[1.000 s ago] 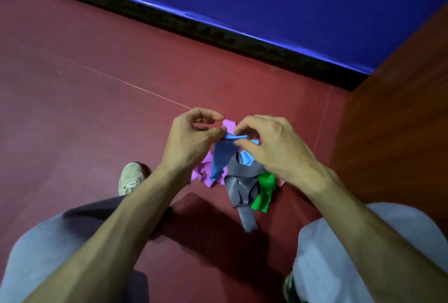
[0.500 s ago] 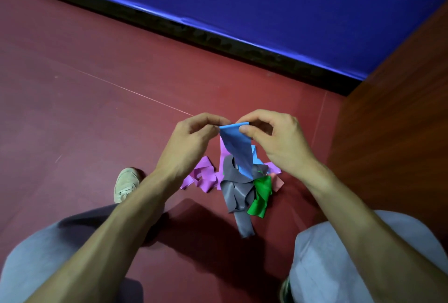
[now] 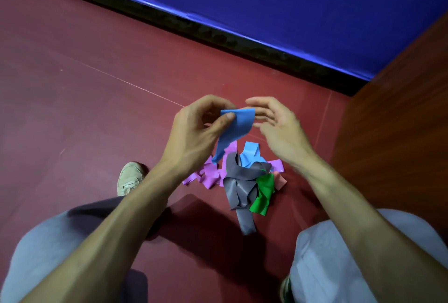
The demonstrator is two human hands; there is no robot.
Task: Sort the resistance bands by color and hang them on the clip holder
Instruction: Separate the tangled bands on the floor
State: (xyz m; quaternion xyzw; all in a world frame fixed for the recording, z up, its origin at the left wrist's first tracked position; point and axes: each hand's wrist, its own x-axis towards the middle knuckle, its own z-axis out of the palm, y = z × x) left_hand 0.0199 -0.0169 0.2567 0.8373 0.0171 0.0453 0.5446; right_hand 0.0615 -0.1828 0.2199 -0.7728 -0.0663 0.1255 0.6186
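Note:
My left hand [image 3: 196, 133] pinches the top end of a blue band [image 3: 238, 125] between thumb and fingers, and the band hangs down over a pile on the red floor. My right hand [image 3: 276, 128] is just to the right of the band's top edge, fingers apart, holding nothing. The pile below holds a grey band [image 3: 238, 188], a green band [image 3: 263, 196], purple bands [image 3: 209, 174], another blue band [image 3: 249, 155] and a pink piece [image 3: 281, 181]. No clip holder is in view.
A blue padded wall [image 3: 291, 4] with a black base strip runs along the back. A brown wooden panel [image 3: 397, 133] stands at the right. My knees in grey shorts [image 3: 344, 259] and a beige shoe [image 3: 129, 178] flank the pile.
Both hands lifted the blue band's end and spread it flat. My right hand has since let go and opened, and only the left hand holds the band.

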